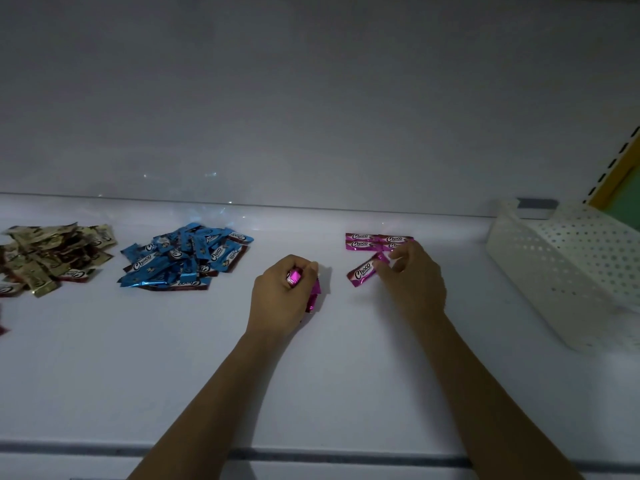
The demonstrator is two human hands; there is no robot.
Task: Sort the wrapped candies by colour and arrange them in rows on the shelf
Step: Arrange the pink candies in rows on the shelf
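On the white shelf [346, 375] my left hand [282, 299] grips a bunch of pink wrapped candies [313, 299], their ends sticking out past the fingers. My right hand [412, 278] pinches one pink candy [365, 270] by its right end, tilted, just in front of a short row of pink candies [377, 241] laid flat near the back. A heap of blue candies [185, 259] lies left of centre. Further left is a heap of gold candies [52, 256].
A white perforated basket [568, 268] stands at the right end of the shelf. The shelf's back wall rises right behind the candies. One dark red wrapper [2, 329] shows at the far left edge. The shelf's front lip [311, 457] runs below my forearms.
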